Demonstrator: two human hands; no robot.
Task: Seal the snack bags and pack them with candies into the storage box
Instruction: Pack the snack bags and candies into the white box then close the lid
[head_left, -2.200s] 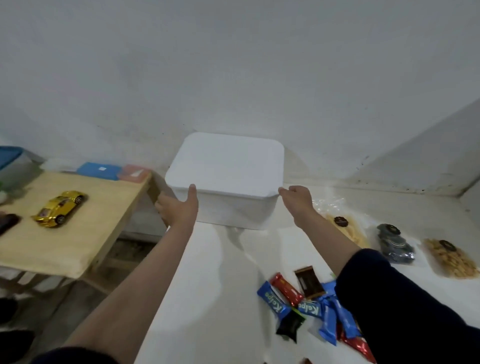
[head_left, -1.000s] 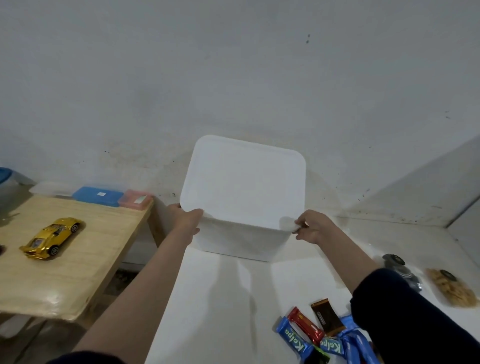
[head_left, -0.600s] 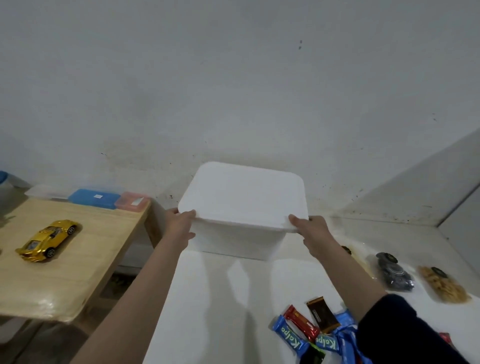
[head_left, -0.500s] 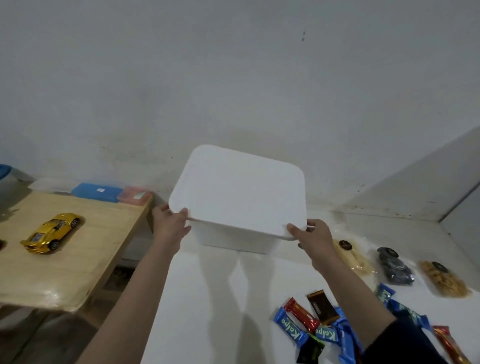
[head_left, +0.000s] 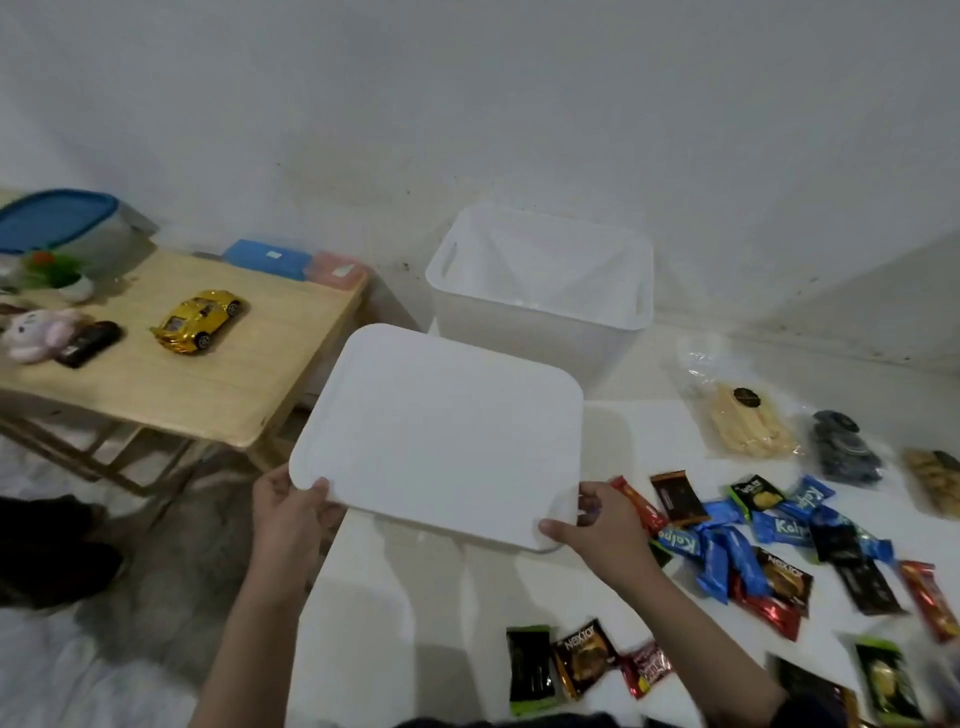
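Observation:
The white storage box (head_left: 540, 312) stands uncovered against the wall, its inside bare. I hold its white lid (head_left: 441, 431) in the air in front of it. My left hand (head_left: 291, 512) grips the lid's near left corner and my right hand (head_left: 592, 527) grips its near right corner. Three clear snack bags lie at the right: pale sticks (head_left: 743, 421), dark pieces (head_left: 844, 454) and brown bits (head_left: 930, 480). Several wrapped candies (head_left: 748, 540) are scattered on the white table (head_left: 395, 623), with more (head_left: 582, 662) near its front edge.
A wooden side table (head_left: 208, 384) stands at the left with a yellow toy car (head_left: 200, 319), a plush toy (head_left: 39, 332), a blue-lidded container (head_left: 57, 223) and flat blue and pink cases (head_left: 291, 260). A gap of floor separates the two tables.
The lid was lifted off the storage box and brought toward me and down, leaving the box uncovered. Both hands kept their hold on the lid's near corners.

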